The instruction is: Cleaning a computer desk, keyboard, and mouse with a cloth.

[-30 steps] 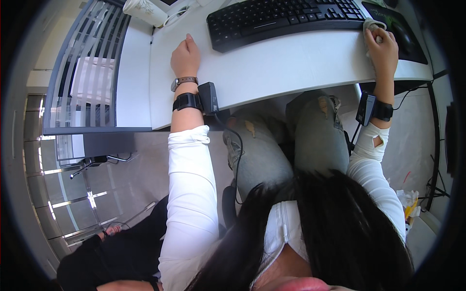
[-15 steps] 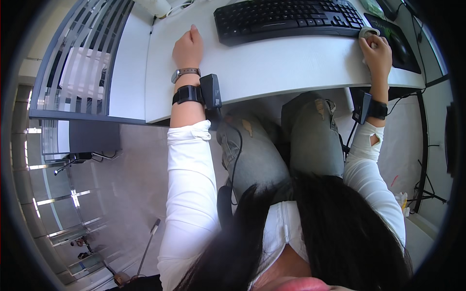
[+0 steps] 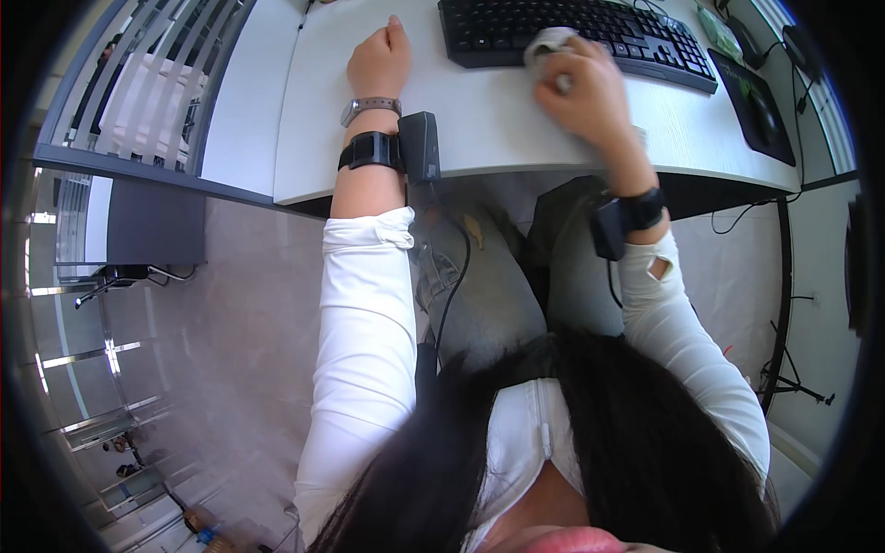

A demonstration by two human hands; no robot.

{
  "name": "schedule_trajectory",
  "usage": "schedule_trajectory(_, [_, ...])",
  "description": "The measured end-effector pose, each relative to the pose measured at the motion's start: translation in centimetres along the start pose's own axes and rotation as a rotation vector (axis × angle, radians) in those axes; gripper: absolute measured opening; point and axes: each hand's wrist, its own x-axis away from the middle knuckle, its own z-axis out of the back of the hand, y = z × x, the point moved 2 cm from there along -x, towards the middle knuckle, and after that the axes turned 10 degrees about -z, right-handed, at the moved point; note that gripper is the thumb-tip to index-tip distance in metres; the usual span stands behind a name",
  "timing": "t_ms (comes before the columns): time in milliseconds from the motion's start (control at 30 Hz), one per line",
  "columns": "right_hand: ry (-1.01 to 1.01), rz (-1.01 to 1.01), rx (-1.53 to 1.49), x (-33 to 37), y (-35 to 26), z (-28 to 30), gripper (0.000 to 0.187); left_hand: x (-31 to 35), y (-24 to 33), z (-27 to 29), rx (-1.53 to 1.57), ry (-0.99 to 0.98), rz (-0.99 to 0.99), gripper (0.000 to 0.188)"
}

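Note:
My right hand (image 3: 590, 92), a little blurred, is closed around a crumpled whitish cloth (image 3: 551, 41). The cloth lies at the near edge of the black keyboard (image 3: 659, 57), left of its middle, and overlaps the lower keys. On the white desk (image 3: 498, 120), left of the keyboard, rests my left hand (image 3: 380, 61), curled into a fist with the thumb on top. Nothing shows in that fist. A watch (image 3: 371, 108) is on my left wrist, and each forearm wears a black strap with a box.
A mouse (image 3: 761, 112) sits on a black mouse pad (image 3: 745, 88) to the right of the keyboard. Behind it lies a pale green packet (image 3: 719, 35). A striped partition (image 3: 152, 92) borders the desk's left side. Cables hang at the right edge.
My right hand has swept left with the cloth, from the keyboard's right end to left of its middle. My left fist stays on the desk; the whole view has shifted slightly.

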Motion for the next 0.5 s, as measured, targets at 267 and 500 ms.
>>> schedule_trajectory(267, [-0.028, 0.243, 0.086, -1.3, -9.6, -7.1, 0.01, -0.2, 0.0, -0.5, 0.026, 0.052, 0.02, 0.055])
schedule_trajectory(500, [-0.019, 0.155, 0.034, -1.3, -9.0, -6.9, 0.012, -0.4, -0.3, -0.2, 0.131, 0.057, 0.039, 0.053])
